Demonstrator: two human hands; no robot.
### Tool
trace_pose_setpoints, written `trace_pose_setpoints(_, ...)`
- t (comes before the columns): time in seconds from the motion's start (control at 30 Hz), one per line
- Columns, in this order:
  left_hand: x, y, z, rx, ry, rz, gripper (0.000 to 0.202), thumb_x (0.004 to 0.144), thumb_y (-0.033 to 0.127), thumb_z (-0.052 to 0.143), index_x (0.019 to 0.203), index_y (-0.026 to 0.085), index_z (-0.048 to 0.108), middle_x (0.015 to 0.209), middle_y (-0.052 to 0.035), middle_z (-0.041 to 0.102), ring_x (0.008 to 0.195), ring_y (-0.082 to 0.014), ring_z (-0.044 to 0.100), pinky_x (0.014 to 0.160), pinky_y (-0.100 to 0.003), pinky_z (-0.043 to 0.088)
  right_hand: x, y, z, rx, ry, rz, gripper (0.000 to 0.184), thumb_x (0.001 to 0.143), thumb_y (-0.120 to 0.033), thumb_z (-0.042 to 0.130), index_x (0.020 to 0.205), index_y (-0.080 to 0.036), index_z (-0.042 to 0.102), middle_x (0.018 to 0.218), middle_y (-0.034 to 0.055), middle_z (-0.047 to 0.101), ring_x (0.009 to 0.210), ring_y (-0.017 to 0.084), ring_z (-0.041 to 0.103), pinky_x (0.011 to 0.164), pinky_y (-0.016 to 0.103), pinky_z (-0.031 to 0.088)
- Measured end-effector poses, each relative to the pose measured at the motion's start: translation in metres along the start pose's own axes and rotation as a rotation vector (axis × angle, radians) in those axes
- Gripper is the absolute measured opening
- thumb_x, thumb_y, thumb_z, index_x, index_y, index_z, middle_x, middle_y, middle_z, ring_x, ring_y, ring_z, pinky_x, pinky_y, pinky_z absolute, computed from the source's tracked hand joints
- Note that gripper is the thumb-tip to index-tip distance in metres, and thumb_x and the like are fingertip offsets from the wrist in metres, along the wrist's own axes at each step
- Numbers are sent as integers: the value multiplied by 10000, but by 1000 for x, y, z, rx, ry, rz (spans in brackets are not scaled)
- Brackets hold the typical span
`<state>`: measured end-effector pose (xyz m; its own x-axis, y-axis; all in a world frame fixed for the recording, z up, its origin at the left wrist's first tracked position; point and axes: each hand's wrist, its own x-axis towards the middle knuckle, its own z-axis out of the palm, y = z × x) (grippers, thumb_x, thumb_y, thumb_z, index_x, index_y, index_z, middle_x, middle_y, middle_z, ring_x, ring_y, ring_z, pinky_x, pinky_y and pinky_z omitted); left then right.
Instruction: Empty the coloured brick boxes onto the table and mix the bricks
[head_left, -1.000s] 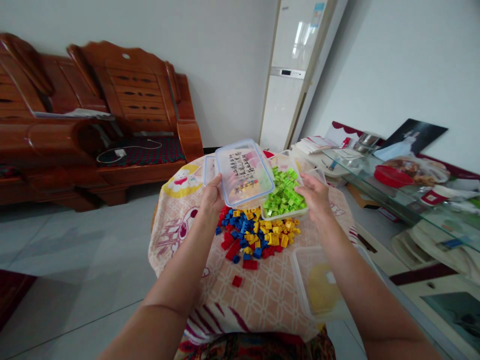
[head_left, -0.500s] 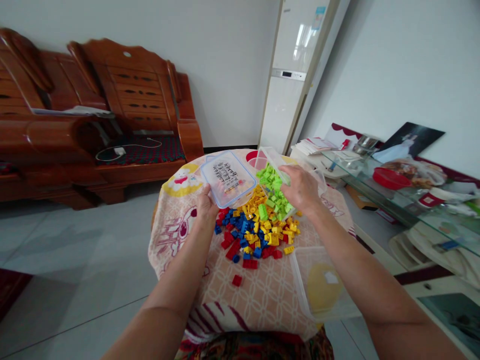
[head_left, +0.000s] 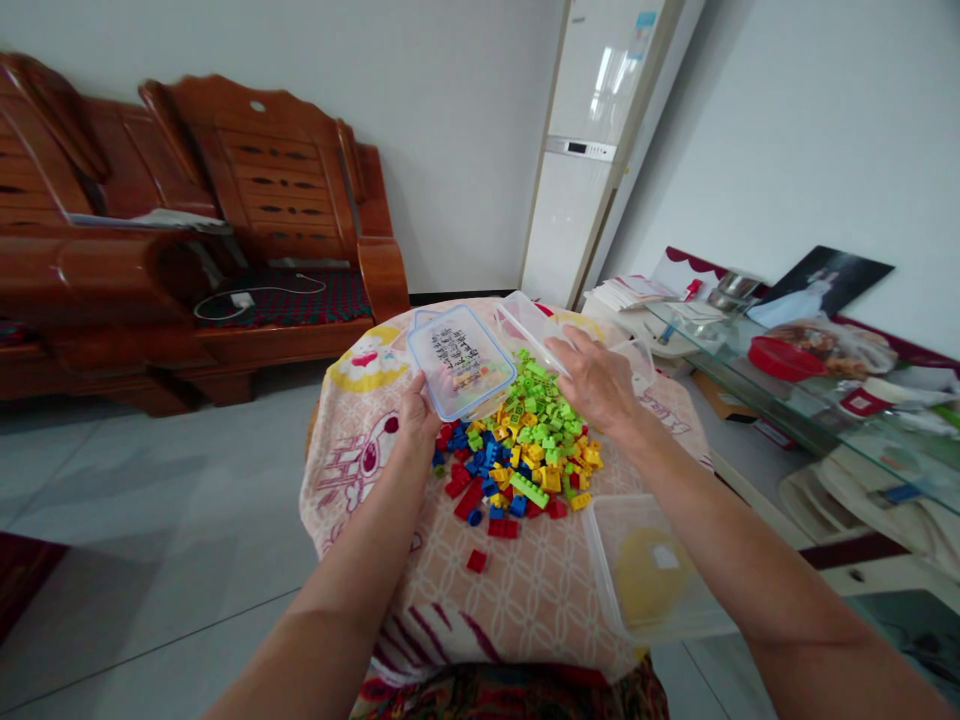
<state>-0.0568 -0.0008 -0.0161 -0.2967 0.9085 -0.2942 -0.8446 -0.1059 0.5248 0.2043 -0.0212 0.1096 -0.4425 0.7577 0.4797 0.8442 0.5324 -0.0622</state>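
Observation:
My left hand (head_left: 417,415) grips the near corner of a clear plastic lid (head_left: 460,360) with a blue seal and printed label, holding it above the table. My right hand (head_left: 596,378) holds a clear plastic box (head_left: 534,322) tipped steeply over. Green bricks (head_left: 546,411) lie spilled from it onto a heap of red, blue and yellow bricks (head_left: 501,480). The heap rests on a round table covered with a patterned cloth (head_left: 517,590). One red brick (head_left: 475,561) lies apart, nearer to me.
An empty clear container (head_left: 651,575) with a yellow patch sits at the near right of the table. A wooden sofa (head_left: 195,240) stands at the left, a tall white air conditioner (head_left: 581,160) behind, and a cluttered glass shelf (head_left: 810,380) at the right.
My right hand tipped the box of green bricks over and they poured onto the mixed heap. My left hand lowered the lid and moved it to the left.

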Motion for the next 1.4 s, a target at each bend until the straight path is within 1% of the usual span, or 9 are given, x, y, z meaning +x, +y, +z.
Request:
trace_pose_setpoints(0.2, -2, 0, 0, 3, -12, 12, 375, 930, 385, 583, 1212, 152, 666, 955, -113, 780, 881, -276, 763, 828, -424, 641, -6, 26, -2, 118, 173, 76, 503, 835, -145, 600, 1316, -291, 612, 1543, 45, 490, 1208, 294, 586, 993, 443, 515)
trace_pose_setpoints(0.33, 1, -1, -5, -26, -6, 23, 370, 940, 372, 569, 1218, 149, 669, 950, -113, 781, 885, -268, 764, 838, -412, 638, -22, 51, -14, 21, 316, 175, 564, 829, -157, 549, 1385, -248, 564, 1523, 75, 510, 1325, 287, 532, 1089, 463, 469)
trace_pose_setpoints(0.5, 3, 1, -6, -24, 4, 47, 367, 952, 361, 559, 1224, 139, 666, 950, -115, 780, 864, -253, 766, 816, -381, 644, -65, 109, -33, -76, 379, 553, 650, 796, -212, 525, 1438, -112, 508, 1371, 183, 625, 1262, 320, 592, 1096, 495, 448)
trace_pose_setpoints(0.67, -1, 7, 1, -18, -14, 78, 378, 952, 381, 575, 1243, 154, 658, 945, -108, 780, 863, -244, 767, 795, -352, 647, -118, 156, -20, -88, 250, 883, 655, 790, -298, 525, 1412, -93, 536, 1219, 202, 691, 1116, 351, 658, 1011, 514, 489)
trace_pose_setpoints(0.83, -1, 7, 3, -70, -10, 82, 378, 966, 345, 549, 1270, 140, 643, 937, -110, 784, 833, -240, 769, 809, -359, 647, -135, 143, -12, -120, 252, 844, 646, 790, -311, 483, 1395, -93, 545, 1234, 204, 683, 1128, 343, 637, 998, 501, 483)
trace_pose_setpoints(1.0, 1, 4, 3, -67, -5, 100, 371, 985, 316, 518, 1291, 142, 635, 940, -103, 784, 822, -226, 768, 790, -333, 648, -115, 89, -49, -91, 322, 519, 629, 829, -340, 485, 1436, -177, 524, 1327, 162, 648, 1167, 313, 616, 1009, 466, 483)
trace_pose_setpoints(1.07, 1, 4, 3, -53, -1, 115, 366, 998, 320, 502, 1292, 147, 634, 955, -102, 783, 820, -215, 766, 782, -317, 647, -107, 81, -57, -118, 329, 500, 648, 847, -342, 488, 1468, -156, 494, 1309, 188, 641, 1166, 331, 617, 993, 483, 485)
trace_pose_setpoints(1.27, 12, 18, -2, -40, 5, 193, 328, 1010, 309, 496, 1262, 166, 649, 933, -81, 775, 789, -160, 756, 711, -195, 618, -115, 114, -31, -217, 221, 731, 639, 846, -344, 490, 1439, -109, 515, 1120, 250, 662, 1005, 381, 663, 873, 544, 509)
trace_pose_setpoints(1.4, 29, 42, 5, -70, 12, 291, 322, 1020, 311, 465, 1254, 162, 630, 890, -77, 760, 797, -163, 753, 722, -208, 619, -129, 131, -16, -208, 180, 818, 686, 859, -331, 454, 1479, -37, 432, 1114, 294, 676, 1024, 407, 673, 884, 552, 511)
